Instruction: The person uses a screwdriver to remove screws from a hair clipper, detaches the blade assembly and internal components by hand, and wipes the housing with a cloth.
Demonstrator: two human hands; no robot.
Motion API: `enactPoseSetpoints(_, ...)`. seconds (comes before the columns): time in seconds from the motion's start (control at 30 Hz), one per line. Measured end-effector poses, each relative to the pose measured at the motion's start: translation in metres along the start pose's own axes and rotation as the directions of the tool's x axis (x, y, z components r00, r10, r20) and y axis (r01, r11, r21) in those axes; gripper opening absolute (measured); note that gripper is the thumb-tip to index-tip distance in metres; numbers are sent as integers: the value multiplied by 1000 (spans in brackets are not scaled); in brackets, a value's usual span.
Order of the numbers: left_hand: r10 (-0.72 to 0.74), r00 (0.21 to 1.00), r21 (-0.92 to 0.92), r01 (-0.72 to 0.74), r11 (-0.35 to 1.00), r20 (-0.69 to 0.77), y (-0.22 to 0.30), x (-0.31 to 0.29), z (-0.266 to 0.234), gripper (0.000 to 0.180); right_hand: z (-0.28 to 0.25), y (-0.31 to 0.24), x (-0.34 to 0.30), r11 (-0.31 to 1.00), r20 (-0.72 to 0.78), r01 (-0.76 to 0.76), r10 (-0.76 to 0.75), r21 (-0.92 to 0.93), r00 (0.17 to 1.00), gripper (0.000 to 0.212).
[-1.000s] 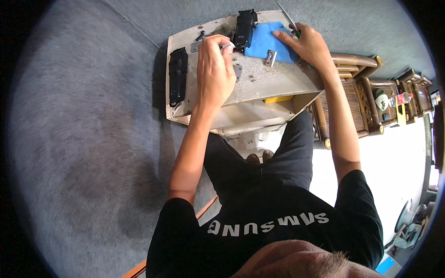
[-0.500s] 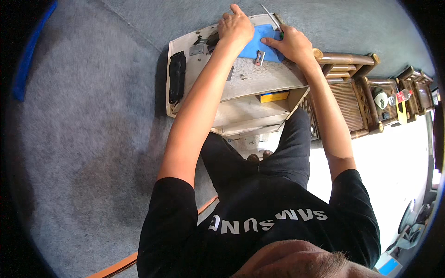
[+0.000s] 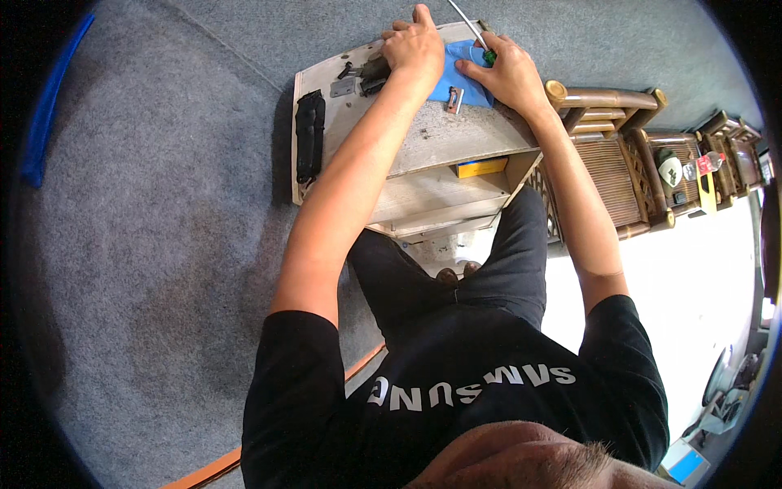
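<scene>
My right hand grips a screwdriver with a green handle; its thin metal shaft points up and to the left. Below its thumb a blue cloth lies on the white wooden cabinet top. A small metal clipper-blade-like part rests on the cloth's near edge. At the far edge of the cabinet, my left hand has its index finger stretched out and the other visible fingers curled; its palm and thumb are hidden. Dark parts lie beside its wrist, partly covered.
A long black casing lies at the cabinet's left end, near a flat grey metal plate. The open shelf below holds a yellow and blue box. Bamboo chairs stand on the right, one bearing a bottle.
The screwdriver and my right hand have shifted slightly left. My left forearm now hides the small grey piece that showed beside it. The view has shifted a little.
</scene>
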State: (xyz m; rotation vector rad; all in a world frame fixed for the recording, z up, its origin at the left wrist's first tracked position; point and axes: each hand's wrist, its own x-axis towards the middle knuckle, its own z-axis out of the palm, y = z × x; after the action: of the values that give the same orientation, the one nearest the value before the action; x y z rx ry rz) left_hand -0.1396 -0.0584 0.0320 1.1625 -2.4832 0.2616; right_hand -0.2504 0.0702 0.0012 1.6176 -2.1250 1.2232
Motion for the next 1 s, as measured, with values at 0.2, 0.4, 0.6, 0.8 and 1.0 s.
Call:
enactPoseSetpoints(0.2,27,1000,-74,-27,997,6,-10,7,-1,38,-3,-6,2,987,65,-112,105,116,992,48)
enactPoseSetpoints(0.4,9,1000,-169,-5,986,23,-26,6,-3,35,-2,6,6,975,-110,-159,177,156,978,41)
enactPoseSetpoints(0.6,19,1000,-135,-16,991,22,-27,1,-6,38,-9,9,16,858,-127,-343,416,382,900,39)
enactPoseSetpoints(0.8,-21,999,-144,27,989,41,-24,2,-7,43,-2,11,28,895,-54,-319,352,311,935,47)
enactPoseSetpoints(1.0,-16,1000,-129,14,992,-17,-22,-2,-5,44,0,24,31,984,-227,-171,179,57,957,47)
